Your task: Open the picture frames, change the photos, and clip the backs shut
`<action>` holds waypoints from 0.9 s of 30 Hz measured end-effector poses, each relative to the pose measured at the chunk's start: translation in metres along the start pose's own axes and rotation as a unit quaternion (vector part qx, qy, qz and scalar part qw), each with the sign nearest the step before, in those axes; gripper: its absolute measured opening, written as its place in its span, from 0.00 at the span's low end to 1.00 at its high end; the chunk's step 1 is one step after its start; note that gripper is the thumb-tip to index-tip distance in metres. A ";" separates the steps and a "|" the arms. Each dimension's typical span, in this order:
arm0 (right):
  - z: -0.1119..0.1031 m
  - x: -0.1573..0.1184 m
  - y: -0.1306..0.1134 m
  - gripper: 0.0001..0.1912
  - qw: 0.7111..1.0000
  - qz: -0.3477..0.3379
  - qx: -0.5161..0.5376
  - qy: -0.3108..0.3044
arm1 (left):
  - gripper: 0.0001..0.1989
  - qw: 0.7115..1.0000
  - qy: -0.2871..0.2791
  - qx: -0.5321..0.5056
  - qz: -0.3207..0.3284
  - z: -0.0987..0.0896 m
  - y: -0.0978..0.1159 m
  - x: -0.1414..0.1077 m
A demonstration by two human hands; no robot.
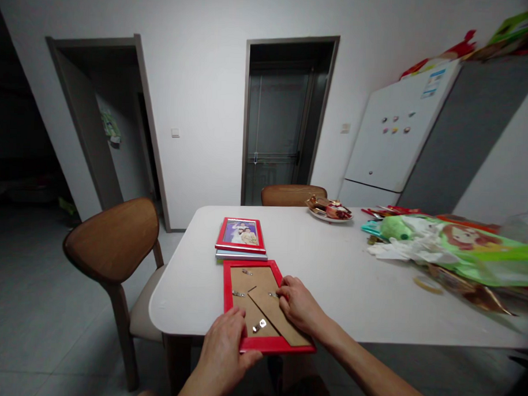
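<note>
A red picture frame (228,283) lies face down at the table's front edge, its brown backing board (241,281) facing up. Small metal clips (259,326) sit around the board, and a stand leg (281,323) lies slantwise across it. My left hand (224,341) grips the frame's near left corner, thumb under the near edge. At the right side, my right hand (298,303) has its fingers curled closed at a metal clip (273,294), which they partly hide. Just beyond, a red-bordered framed photo (241,233) rests face up on a pale blue frame (241,255).
The white table (330,281) carries a plate of wrapped snacks (330,210) at the back. On its right lie crumpled tissues (418,247), a green bag (482,252) and a tape roll (428,284). Brown chairs (115,239) stand left and behind; a white fridge (391,133) is back right.
</note>
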State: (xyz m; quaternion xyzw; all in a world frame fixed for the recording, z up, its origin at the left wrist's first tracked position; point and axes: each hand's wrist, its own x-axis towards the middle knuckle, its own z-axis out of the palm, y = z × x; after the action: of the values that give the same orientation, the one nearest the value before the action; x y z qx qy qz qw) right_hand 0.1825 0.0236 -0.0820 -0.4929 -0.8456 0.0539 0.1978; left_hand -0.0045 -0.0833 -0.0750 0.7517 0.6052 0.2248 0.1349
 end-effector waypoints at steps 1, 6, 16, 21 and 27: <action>-0.001 -0.002 -0.001 0.14 1.000 -0.005 -0.001 0.002 | 0.13 1.000 0.001 -0.002 0.001 0.000 0.000 0.000; -0.007 -0.019 -0.020 0.13 0.998 -0.047 0.003 0.040 | 0.12 1.000 0.007 -0.017 0.009 0.000 -0.004 0.001; -0.010 -0.044 -0.063 0.12 0.982 -0.179 0.052 -0.042 | 0.24 0.999 0.023 -0.030 0.020 0.008 -0.012 0.002; -0.014 -0.042 -0.059 0.11 0.981 -0.170 0.075 -0.051 | 0.23 0.999 0.020 -0.047 0.015 0.006 -0.012 0.001; 0.008 -0.001 -0.060 0.13 0.988 -0.119 0.089 -0.027 | 0.29 0.998 0.028 -0.055 0.017 0.009 -0.015 0.001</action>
State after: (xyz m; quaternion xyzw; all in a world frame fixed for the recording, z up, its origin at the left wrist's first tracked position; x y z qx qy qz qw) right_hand 0.1311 -0.0065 -0.0729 -0.3674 -0.8952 0.1186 0.2229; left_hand -0.0126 -0.0785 -0.0895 0.7471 0.5824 0.2806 0.1548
